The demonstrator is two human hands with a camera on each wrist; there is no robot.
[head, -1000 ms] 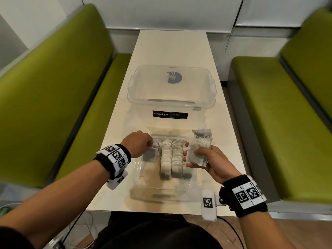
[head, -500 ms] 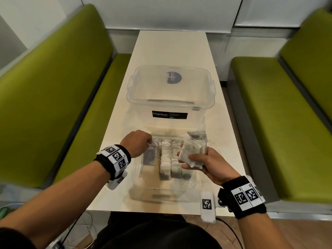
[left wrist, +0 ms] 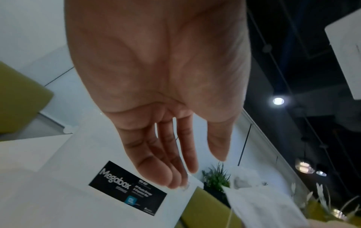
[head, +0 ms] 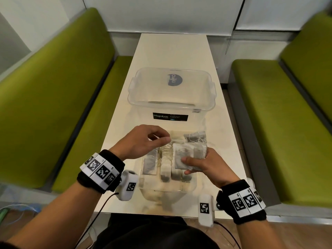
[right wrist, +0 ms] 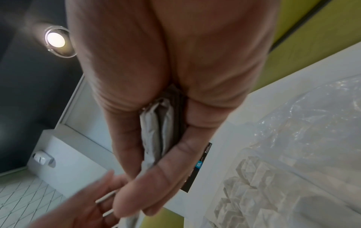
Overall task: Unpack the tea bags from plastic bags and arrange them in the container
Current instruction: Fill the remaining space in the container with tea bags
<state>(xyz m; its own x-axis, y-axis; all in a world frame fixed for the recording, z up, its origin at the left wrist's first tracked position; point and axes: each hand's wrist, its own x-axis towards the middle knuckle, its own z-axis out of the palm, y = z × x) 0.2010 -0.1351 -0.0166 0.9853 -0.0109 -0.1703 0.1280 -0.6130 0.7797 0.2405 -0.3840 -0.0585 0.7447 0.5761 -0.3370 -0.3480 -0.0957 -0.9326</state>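
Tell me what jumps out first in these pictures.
The right hand grips a stack of tea bags above the small clear container, where more tea bags stand in rows. The left hand hovers open beside it. Behind them, a large clear Megabox bin fills the mid-table.

The big clear box bears a black label reading "Megabox". The label also shows "12L". A round dark sticker inside the box reads "Cla G".

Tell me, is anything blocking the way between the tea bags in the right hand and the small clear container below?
Nothing solid does. The right hand grips a stack of tea bags just above the open small container, which has no lid on. The left hand hovers over its far left part, fingers loosely extended, beside the stack, not under it.
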